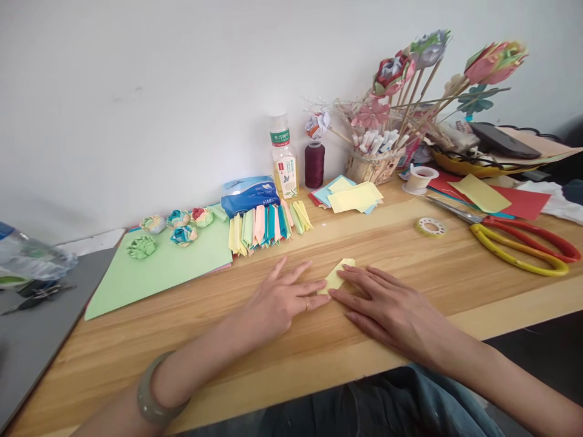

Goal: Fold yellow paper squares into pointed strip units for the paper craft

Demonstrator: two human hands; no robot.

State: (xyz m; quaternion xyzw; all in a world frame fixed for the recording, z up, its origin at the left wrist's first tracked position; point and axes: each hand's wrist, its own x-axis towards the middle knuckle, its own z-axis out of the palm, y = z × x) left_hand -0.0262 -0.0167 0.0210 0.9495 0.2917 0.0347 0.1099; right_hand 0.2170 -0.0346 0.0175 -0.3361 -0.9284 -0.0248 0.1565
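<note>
A small piece of yellow paper [336, 279] lies flat on the wooden table, its upper corners folded in. My left hand [286, 294] rests with fingers spread, the ring finger and little finger touching the paper's left edge. From the right, my right hand [387, 303] presses its fingertips on the paper's right edge, fingers stretched out and partly covering it. Behind my left hand stands a row of folded paper strips [262, 227] in yellow, green, pink and blue. Flat yellow and blue paper slips [355, 197] lie beyond my right hand.
Large scissors [523, 240] and a tape roll [430, 227] lie at right, near a white spool [419, 179]. Folded paper flowers [183, 235] sit on green sheets [150, 285] at left. A tissue pack [250, 194], bottle [285, 161], thread cone [314, 165] and flower basket [373, 165] line the wall.
</note>
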